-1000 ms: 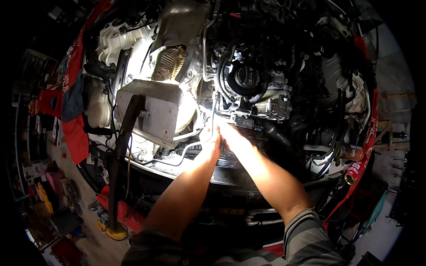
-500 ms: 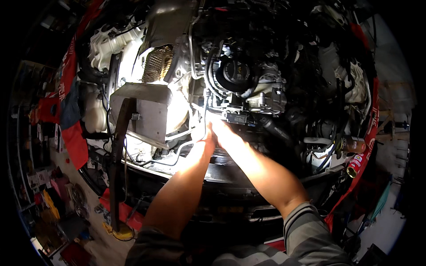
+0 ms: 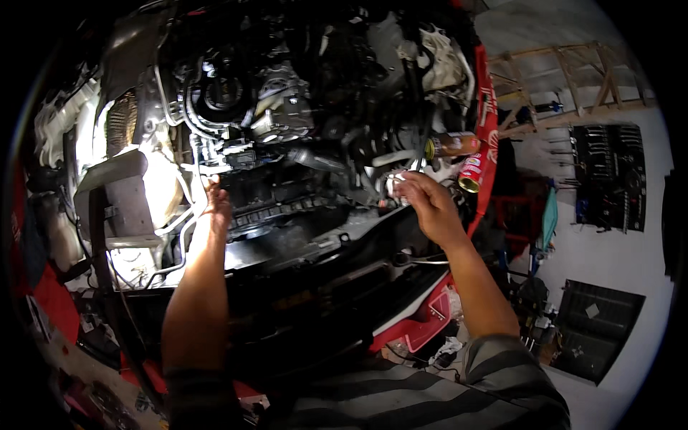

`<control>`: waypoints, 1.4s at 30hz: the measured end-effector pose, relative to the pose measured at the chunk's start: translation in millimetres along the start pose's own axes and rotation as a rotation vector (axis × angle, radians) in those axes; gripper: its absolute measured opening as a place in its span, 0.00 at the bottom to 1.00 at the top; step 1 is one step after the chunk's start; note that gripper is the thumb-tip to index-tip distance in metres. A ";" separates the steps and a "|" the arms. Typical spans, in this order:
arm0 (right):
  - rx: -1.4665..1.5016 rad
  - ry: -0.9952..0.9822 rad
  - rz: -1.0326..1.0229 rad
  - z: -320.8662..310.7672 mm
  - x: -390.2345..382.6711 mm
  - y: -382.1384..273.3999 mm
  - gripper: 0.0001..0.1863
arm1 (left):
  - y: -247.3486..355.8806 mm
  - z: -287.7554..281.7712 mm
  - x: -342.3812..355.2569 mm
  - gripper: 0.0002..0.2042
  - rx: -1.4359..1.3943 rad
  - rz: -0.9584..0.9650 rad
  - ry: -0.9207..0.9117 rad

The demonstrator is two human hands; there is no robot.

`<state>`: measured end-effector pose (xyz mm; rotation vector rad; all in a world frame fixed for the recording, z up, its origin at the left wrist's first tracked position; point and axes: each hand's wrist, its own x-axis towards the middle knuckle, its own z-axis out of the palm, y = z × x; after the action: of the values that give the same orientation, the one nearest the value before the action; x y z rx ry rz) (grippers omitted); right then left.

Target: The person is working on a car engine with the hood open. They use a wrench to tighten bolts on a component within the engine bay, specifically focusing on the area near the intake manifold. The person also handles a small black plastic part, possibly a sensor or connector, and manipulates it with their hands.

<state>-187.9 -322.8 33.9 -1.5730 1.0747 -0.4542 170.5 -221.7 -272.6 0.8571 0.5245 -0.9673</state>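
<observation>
I am bent over the open engine bay of a car. My left hand (image 3: 217,204) is at the front of the engine, beside a pale metal pipe (image 3: 188,188). Its fingers are bunched together, and what sits between them is too small to make out. Away to the right, my right hand (image 3: 428,204) reaches over the front corner of the bay. Its fingers are partly bent and apart, with the tips beside a small whitish part (image 3: 394,185). Close behind that hand lie a brown spray can (image 3: 454,145) and a red can (image 3: 471,172).
A grey metal heat shield (image 3: 118,197) and a dark upright bar (image 3: 99,236) stand left of my left arm. A red fender cover (image 3: 489,129) hangs over the right edge. Below sits a red tray (image 3: 426,322). Tools hang on a wall panel (image 3: 608,175) at right.
My hands, together at the front of the engine before, are now apart. The right one has swung to the right corner while the left stays near the pipes. The view has turned rightward.
</observation>
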 end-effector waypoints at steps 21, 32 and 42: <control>-0.865 -0.216 -0.243 46.8 -35.8 -53.4 0.23 | -5.7 23.0 -46.5 0.05 0.080 -0.039 -0.036; -0.876 -0.411 -0.180 235.2 125.8 24.2 0.16 | -5.3 31.0 -42.2 0.08 -0.059 0.029 -0.116; -0.664 -0.327 -0.347 249.3 137.9 62.2 0.15 | -9.9 12.3 -35.7 0.10 -0.025 -0.089 0.069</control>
<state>48.8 -292.3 -133.7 -2.3443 0.7277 -0.0460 144.6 -217.0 -243.6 0.8526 0.6372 -1.0130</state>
